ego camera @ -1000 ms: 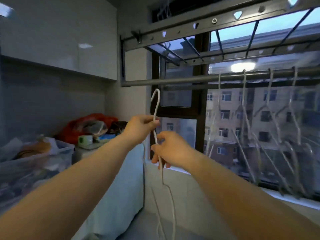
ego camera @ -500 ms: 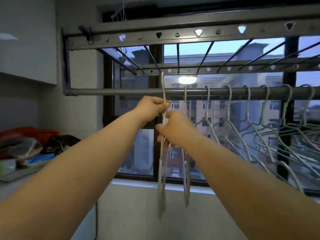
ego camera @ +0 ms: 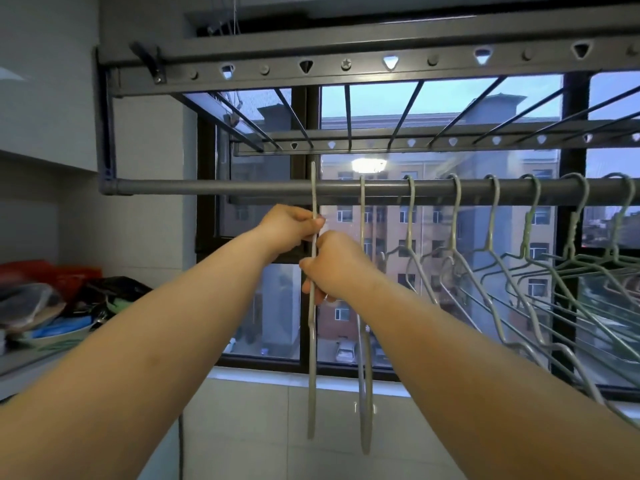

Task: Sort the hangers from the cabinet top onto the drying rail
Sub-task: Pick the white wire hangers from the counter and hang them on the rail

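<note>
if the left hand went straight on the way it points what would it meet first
Likely the drying rail, just up-right of the left hand gripping the hanger; depth is unclear, so a guess.

Dusk-lit window faces apartment buildings; white wall left.

pale wire hanger, gripped edge-on and upright by left hand and right hand, hook reaching above the grey rail; more hangers hang along it toward 3 o'clock.
</note>
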`<action>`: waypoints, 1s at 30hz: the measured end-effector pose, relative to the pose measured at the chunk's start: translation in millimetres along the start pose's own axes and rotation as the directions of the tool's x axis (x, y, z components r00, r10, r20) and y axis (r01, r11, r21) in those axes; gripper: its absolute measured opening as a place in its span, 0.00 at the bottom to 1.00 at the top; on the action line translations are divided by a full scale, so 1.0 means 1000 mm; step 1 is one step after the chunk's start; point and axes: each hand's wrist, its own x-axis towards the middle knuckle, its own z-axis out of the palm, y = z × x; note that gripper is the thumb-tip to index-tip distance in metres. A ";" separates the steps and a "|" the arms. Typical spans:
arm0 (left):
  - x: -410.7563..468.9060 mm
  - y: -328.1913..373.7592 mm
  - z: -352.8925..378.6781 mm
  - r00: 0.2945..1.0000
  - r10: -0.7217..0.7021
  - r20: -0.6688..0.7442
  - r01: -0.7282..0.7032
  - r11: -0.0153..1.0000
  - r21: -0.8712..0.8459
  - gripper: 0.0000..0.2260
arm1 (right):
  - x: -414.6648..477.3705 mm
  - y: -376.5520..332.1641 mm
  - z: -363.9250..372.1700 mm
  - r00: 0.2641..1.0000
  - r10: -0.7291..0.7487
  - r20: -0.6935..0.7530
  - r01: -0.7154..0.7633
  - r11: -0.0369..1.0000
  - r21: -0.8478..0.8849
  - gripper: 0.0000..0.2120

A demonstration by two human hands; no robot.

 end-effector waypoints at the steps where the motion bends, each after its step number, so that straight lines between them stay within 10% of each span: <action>1: 0.000 -0.003 0.001 1.000 -0.013 0.010 0.013 1.000 0.005 0.06 | 0.000 0.000 0.000 1.000 0.014 0.019 -0.014 1.000 -0.012 0.14; 14: -0.009 -0.024 0.000 0.990 -0.051 -0.129 0.044 0.998 -0.053 0.13 | -0.012 0.016 0.010 0.986 -0.153 -0.065 0.147 0.985 -0.088 0.13; 30: -0.166 0.013 -0.018 0.908 0.332 -0.255 -0.390 0.893 -0.226 0.12 | -0.130 0.015 -0.014 0.913 -0.140 -0.383 0.096 0.987 -0.131 0.10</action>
